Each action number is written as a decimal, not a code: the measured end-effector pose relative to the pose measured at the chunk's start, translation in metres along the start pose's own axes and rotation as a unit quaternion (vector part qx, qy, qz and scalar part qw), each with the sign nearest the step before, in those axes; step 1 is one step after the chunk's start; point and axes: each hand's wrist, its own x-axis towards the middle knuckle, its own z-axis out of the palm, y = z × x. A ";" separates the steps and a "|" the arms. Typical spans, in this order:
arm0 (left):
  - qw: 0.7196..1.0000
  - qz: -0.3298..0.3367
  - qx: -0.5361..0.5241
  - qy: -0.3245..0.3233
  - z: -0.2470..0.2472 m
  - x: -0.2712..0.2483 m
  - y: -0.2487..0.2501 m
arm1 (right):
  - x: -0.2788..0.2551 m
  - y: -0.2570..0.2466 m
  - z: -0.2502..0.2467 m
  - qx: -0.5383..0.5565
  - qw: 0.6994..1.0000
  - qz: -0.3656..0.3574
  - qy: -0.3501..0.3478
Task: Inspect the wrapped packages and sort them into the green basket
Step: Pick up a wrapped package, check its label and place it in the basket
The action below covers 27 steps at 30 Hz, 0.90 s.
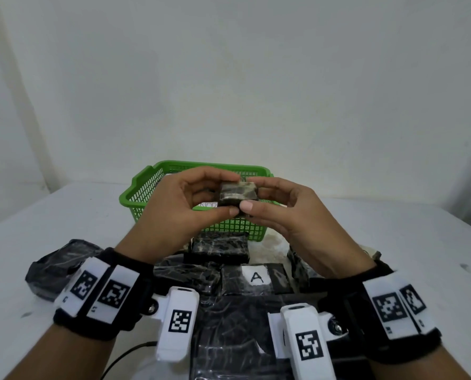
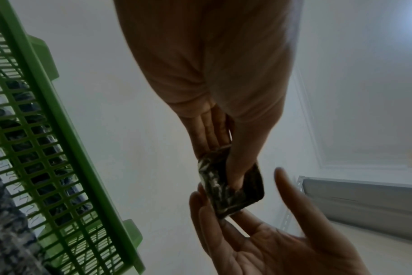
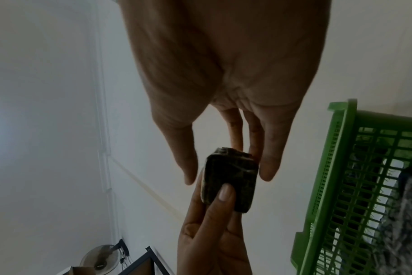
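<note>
A small package in dark marbled wrap is held up over the green basket. My left hand pinches it, thumb on the near face and fingers behind. My right hand curls round its other end. In the left wrist view my thumb lies across the package beside the basket. The right wrist view shows the package between both hands, with my right thumb close beside it, and the basket. Wrapped packages with white labels lie inside the basket.
On the white table before the basket lie several more dark wrapped packages: one flat, one labelled A, a bulky one at left, a large one nearest me. A black cable runs near the front edge.
</note>
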 end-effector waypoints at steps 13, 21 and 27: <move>0.998 0.045 0.031 -0.013 0.000 -0.001 0.001 | -0.001 -0.006 0.001 0.080 0.996 0.041 -0.003; 0.997 0.053 0.045 -0.038 -0.001 0.000 -0.004 | -0.002 -0.004 0.002 0.026 0.999 0.022 0.011; 0.997 0.057 0.026 -0.034 -0.002 0.001 -0.005 | -0.003 -0.008 -0.003 0.006 0.999 0.024 -0.032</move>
